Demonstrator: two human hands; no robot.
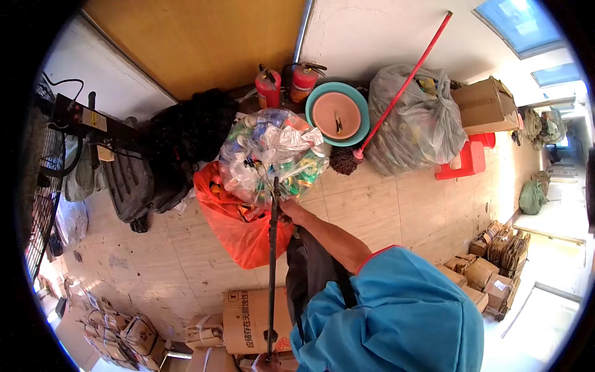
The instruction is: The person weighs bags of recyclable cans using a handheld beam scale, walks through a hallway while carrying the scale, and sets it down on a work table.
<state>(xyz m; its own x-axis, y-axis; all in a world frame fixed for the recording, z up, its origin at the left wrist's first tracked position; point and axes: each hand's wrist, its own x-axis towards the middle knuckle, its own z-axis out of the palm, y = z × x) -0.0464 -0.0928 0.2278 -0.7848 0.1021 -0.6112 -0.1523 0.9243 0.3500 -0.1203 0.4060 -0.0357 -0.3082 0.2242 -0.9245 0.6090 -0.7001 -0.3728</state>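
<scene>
A long dark rod (273, 266), which looks like a steelyard scale's beam, runs upright through the middle of the view. My right hand (287, 210) is closed at its upper part, with some fingers hidden. Down at the bottom edge, my left hand (268, 363) closes around the rod's lower end, partly out of sight. A dark rounded piece (271, 335) sits on the rod just above that hand. At the rod's top end is a clear plastic bag (291, 149) full of bottles and cans. Beneath it, an orange-red bag (242, 232) with dark contents rests on the floor.
Two fire extinguishers (268, 88), stacked basins (356, 99), a red-handled mop (406, 80) and a large grey sack (415, 121) line the wall. A red stool (465, 162) stands at right. Flattened cardboard bundles (496, 273) and a printed carton (251, 322) lie nearer. A black chair (133, 186) is at left.
</scene>
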